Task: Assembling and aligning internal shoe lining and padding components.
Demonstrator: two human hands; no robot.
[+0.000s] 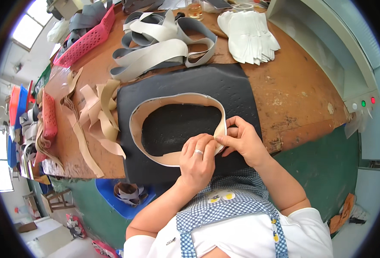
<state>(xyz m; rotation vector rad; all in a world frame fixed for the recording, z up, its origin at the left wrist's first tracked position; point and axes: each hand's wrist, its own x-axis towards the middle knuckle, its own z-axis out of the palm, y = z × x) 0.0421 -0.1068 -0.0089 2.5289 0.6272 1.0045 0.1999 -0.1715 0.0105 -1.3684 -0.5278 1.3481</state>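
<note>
Both hands are pinched on the near right bend of a beige loop strip (172, 103) lying on a black foam mat (185, 84) on the counter (293, 94): left hand (197, 160), right hand (240, 139). Loop shape could be pulled skewed if grip pressure is uneven; the strip looks limp and is unsupported elsewhere.

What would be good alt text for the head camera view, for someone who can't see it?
Seen from above, a person's left hand and right hand press the near right part of a tan loop-shaped strip lying on a black mat on a worn wooden workbench. Grey and cream loops, white cut pieces and loose tan strips lie around it.
</note>
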